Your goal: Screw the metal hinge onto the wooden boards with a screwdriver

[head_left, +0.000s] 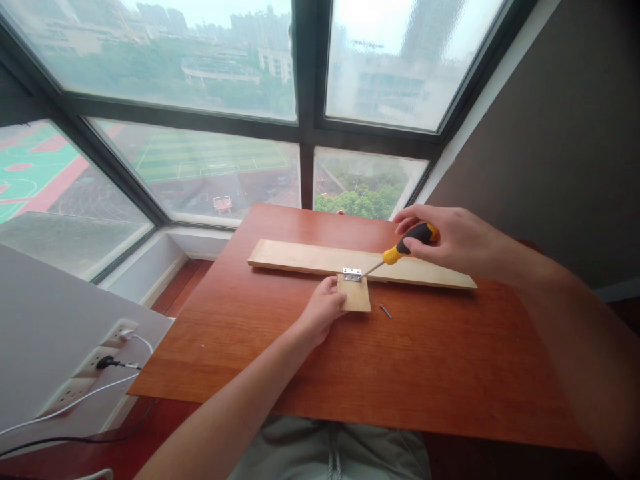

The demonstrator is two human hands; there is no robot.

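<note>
My left hand (323, 308) grips the left edge of a small square wooden piece (356, 297), thumb on top. A silver metal hinge (352, 273) sits at that piece's far edge, one leaf raised. In my right hand (445, 233) is a screwdriver (397, 253) with a yellow and black handle, fingers closed around the grip. Its shaft slants down to the left, and the tip meets the hinge's right side. Whether a screw lies under the tip is too small to tell. Behind the hinge lies a long pale wooden board (300, 257).
A single screw (385, 311) lies on the reddish-brown table (425, 373), right of the small piece. Windows stand beyond the far edge. At the left, power sockets (95, 363) with plugs and cables are on a low wall.
</note>
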